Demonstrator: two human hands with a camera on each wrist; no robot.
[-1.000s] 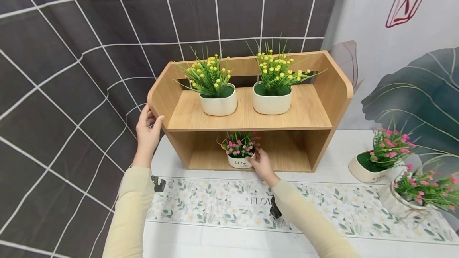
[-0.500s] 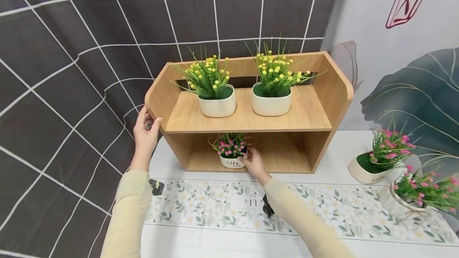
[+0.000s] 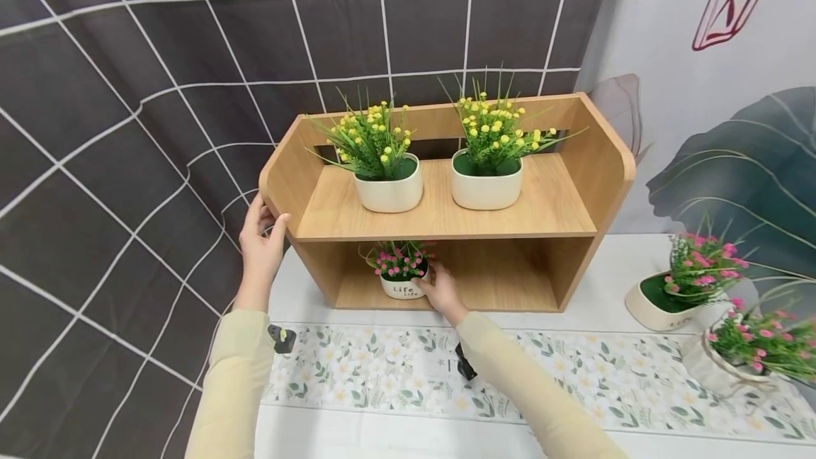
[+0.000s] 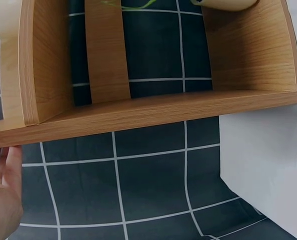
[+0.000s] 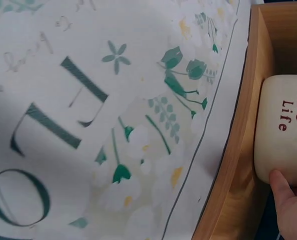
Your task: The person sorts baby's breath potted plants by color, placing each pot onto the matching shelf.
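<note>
My left hand (image 3: 261, 246) touches the outer left side of a two-tier wooden shelf (image 3: 440, 238), with its thumb near the front edge. In the left wrist view its fingers (image 4: 7, 167) lie fairly straight against the panel. Down in the lower compartment, my right hand (image 3: 443, 290) grips the right end of a white oval flowerpot (image 3: 399, 290) with pink flowers and "Life" lettering. The right wrist view has the thumb (image 5: 281, 185) on the front wall of that pot (image 5: 276, 135); the other fingers are mostly hidden.
Two white pots with yellow flowers, one left (image 3: 390, 193) and one right (image 3: 486, 190), stand on the upper tier. Right of the shelf are a white oval pot (image 3: 656, 310) and a wrapped pot (image 3: 714, 367), both with pink flowers. A floral runner (image 3: 357, 367) lies in front.
My right hand has slid the pink-flowered pot leftward along the lower compartment. My left hand has stayed at the shelf's left side.
</note>
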